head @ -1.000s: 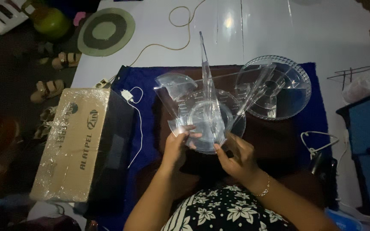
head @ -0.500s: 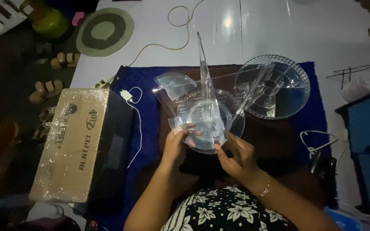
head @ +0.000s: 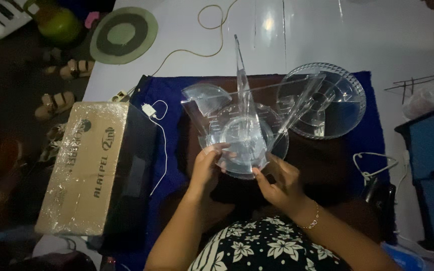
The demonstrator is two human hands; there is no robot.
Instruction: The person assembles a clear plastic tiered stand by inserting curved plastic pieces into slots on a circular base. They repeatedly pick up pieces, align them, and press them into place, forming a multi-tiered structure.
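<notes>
Gripping clear plastic stand (head: 244,140) at near rim: left hand (head: 206,170) closed on left edge, right hand (head: 280,183) pinching right edge; clear tray (head: 327,100) far right, box (head: 89,165) left.

The round clear dish (head: 244,145) with upright divider panels (head: 242,85) rising from it sits on the cloth (head: 169,125) directly before the person, whose left hand (head: 204,168) is at its near-left rim and right hand (head: 280,183) at its near-right rim. A second ribbed dish (head: 327,100) lies behind and to the right on the same cloth, and a curved segment (head: 204,95) lies behind and to the left. The wrapped cardboard box (head: 84,165) rests left of the cloth, a charger and cable (head: 151,113) between them; a round mat (head: 123,35) lies far behind on the left, and a wire hanger (head: 372,165) to the right.
</notes>
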